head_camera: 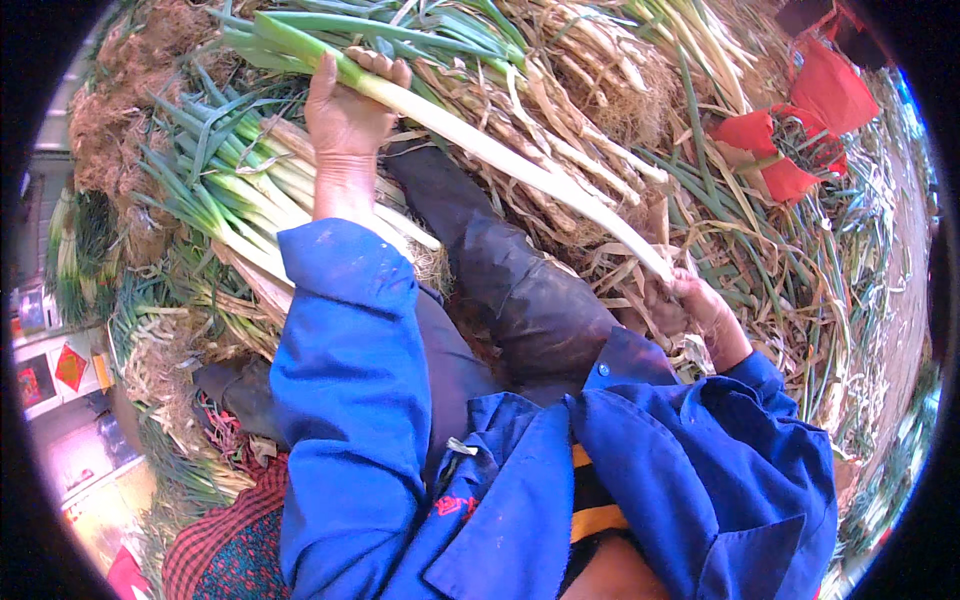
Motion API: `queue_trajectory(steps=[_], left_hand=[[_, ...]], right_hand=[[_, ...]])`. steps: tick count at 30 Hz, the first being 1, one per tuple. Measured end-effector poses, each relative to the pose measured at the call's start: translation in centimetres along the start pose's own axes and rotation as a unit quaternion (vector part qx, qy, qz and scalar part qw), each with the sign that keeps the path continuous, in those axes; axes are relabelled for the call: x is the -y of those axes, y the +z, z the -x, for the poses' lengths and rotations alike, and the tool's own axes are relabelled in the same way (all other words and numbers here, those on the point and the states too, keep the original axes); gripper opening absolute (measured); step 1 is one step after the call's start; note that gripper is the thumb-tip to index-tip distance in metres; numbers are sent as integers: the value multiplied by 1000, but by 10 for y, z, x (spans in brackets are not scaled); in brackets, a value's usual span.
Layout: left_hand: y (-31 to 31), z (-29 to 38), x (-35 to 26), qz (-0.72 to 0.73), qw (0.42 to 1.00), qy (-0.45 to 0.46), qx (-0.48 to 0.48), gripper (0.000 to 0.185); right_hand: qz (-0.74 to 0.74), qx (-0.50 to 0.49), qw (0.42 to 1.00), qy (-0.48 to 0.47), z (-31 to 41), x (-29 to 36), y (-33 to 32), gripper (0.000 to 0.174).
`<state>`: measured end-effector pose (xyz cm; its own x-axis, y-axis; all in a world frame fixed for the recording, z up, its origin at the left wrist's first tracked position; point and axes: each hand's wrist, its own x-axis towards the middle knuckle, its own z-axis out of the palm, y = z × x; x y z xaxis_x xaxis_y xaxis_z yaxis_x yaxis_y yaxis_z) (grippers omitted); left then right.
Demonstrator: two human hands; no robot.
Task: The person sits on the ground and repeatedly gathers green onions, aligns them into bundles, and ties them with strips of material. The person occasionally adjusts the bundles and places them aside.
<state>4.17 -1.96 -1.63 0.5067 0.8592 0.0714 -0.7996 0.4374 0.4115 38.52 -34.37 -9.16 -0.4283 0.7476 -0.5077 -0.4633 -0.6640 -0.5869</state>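
One long leek or large green onion [495,150] stretches slantwise across my front, its white stalk bare and pale. My left hand [352,101] is closed around it near the green leaves at the upper left. At the lower right, my right hand [686,300] grips the root end, with dry husks around the fingers. Beneath my left forearm lies a bundle of peeled green onions [247,180] with clean white stalks. Unpeeled onions with dry brown skins [555,135] are heaped beyond my dark-covered leg [525,285].
Torn red material [802,142] lies among loose leaves at the upper right. Peeled scraps and leaves [795,300] cover the ground at the right. Root clumps [127,112] are piled at the upper left. Beside my left sleeve is a person's checked red cloth [217,532].
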Motion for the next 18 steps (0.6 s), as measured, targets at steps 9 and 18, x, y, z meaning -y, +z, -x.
queue_trajectory(steps=[9,18], left_hand=[[4,-11,7,-35,994,34,-96,30],[13,-5,-31,-97,956,120,-248,25]], right_hand=[[459,-376,780,-199,18,-40,-56,26],[586,-615,484,208,177,-56,-176,34]])
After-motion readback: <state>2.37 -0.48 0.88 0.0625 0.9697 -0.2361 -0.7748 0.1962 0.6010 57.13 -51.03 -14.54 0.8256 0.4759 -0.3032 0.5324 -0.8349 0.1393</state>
